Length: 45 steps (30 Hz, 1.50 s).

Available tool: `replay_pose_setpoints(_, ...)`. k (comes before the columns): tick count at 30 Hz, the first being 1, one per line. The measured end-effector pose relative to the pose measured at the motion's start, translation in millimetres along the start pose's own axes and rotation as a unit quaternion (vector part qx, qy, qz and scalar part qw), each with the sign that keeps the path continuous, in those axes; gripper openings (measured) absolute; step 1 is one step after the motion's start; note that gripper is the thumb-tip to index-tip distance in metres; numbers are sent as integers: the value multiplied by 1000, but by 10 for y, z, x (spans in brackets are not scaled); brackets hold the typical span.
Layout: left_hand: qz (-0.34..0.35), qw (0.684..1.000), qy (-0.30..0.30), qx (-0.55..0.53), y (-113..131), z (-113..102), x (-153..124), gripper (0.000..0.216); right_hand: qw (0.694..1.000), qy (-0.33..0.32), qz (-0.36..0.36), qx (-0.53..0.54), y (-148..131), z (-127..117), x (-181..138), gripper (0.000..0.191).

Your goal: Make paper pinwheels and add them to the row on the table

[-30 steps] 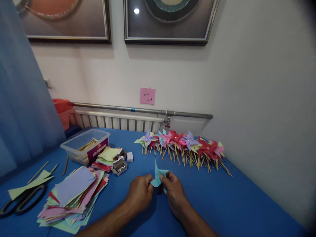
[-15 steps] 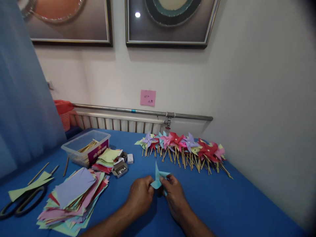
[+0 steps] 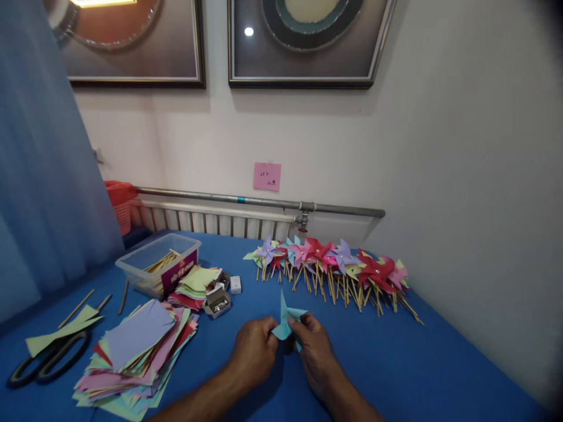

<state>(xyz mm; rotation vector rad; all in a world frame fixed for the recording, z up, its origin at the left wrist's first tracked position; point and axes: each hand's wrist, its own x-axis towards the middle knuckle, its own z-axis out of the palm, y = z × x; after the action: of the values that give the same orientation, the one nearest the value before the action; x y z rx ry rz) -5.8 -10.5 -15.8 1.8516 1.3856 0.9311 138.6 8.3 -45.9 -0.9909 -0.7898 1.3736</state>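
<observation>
A light blue paper pinwheel [image 3: 284,322] is held between my two hands over the blue table. My right hand [image 3: 317,351] grips it from the right, the thumb pressed near its middle. My left hand [image 3: 255,347] is closed at the left side of the pinwheel, its thumb and curled forefinger at a blade's edge. One blade points straight up and another spreads right, over my right fingers. Whatever lies behind the paper between my hands is hidden.
Finished pinwheels [image 3: 325,258] on sticks lie in a row at the back. To the left are stacked coloured paper [image 3: 136,346], scissors [image 3: 57,360], a plastic box [image 3: 158,264] of sticks, smaller paper pieces [image 3: 197,281] and an opened pin box [image 3: 217,302]. A wall borders the right.
The view has shifted slightly, so the table and wall things appear a little farther right. Both hands keep hold of the pinwheel, with hardly any change in grip.
</observation>
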Motion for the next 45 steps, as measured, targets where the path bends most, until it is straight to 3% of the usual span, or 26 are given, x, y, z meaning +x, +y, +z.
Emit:
replay_pose_setpoints(6, -13, 996, -3, -83, -31, 23, 37, 20, 999, -7, 24, 27, -119, 43, -37, 36)
replay_pose_setpoints(9, -68, 984, -17, -164, -80, 56, 88, 15, 999, -12, 39, 30, -187, 57, -62, 37)
replay_pose_setpoints(14, -168, 947, -47, -270, -100, 88, 146, 29, 999, -36, 23, 24, -229, 57, -115, 36)
replay_pose_setpoints(16, -188, 933, -32, -305, -91, 79, 160, 32, 998, -51, 9, 31, -223, 53, -124, 37)
replay_pose_setpoints(23, -169, 897, 60, -405, -64, -68, 186, 28, 998, -56, -9, -19, -92, 65, -63, 41)
replay_pose_setpoints(32, -133, 856, 29, -498, 5, -50, 113, 29, 967, -147, -73, -197, -32, 180, -208, 30)
replay_pose_setpoints(41, -131, 860, -6, -493, 2, -8, 114, 33, 959, -160, -73, -224, 3, 153, -177, 26)
replay_pose_setpoints(45, -136, 868, 20, -477, -65, 2, 137, 30, 950, -155, -76, -259, -9, 154, -165, 23)
